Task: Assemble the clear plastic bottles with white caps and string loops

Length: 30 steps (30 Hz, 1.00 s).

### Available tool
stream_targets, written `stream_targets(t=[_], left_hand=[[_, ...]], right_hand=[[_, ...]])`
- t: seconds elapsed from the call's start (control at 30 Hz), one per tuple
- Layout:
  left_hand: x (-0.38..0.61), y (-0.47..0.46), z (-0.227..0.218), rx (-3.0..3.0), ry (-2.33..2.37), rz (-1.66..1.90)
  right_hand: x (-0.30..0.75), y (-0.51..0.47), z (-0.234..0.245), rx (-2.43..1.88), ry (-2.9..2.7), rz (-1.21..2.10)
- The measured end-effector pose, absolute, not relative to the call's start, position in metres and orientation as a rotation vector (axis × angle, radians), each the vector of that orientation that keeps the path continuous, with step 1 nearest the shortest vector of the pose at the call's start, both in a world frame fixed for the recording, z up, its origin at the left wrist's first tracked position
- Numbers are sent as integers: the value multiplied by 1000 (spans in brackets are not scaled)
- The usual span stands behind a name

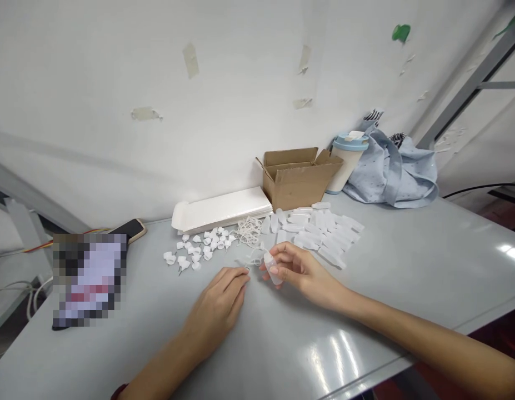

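My right hand pinches a small translucent plastic tube just above the grey table. My left hand rests on the table beside it, fingers together and fingertips touching a thin white string that runs to the tube. Behind the hands lie a pile of several white plastic caps, a tangle of white strings and a heap of several translucent tubes.
A flat stack of white paper sleeves and an open cardboard box stand by the wall. A cup with a blue lid and a blue cloth bag are at the back right. Two phones lie left.
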State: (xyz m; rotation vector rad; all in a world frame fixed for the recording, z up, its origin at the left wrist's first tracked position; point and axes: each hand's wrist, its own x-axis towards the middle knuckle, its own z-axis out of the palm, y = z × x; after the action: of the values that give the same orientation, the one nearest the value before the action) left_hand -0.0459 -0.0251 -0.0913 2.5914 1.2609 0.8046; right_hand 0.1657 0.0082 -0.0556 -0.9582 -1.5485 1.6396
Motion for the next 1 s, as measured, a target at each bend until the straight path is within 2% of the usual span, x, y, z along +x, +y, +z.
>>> stream_targets(t=[0.3, 0.53, 1.0], left_hand=[[-42, -31, -83, 2490, 1295, 990], [-31, -44, -79, 2341, 1355, 925], [-20, -52, -83, 2609, 1409, 1031]], right_hand=[[161, 8, -62, -970, -1573, 1630], [157, 0, -57, -880, -1622, 1718], [152, -11, -63, -798, -1556, 1821]])
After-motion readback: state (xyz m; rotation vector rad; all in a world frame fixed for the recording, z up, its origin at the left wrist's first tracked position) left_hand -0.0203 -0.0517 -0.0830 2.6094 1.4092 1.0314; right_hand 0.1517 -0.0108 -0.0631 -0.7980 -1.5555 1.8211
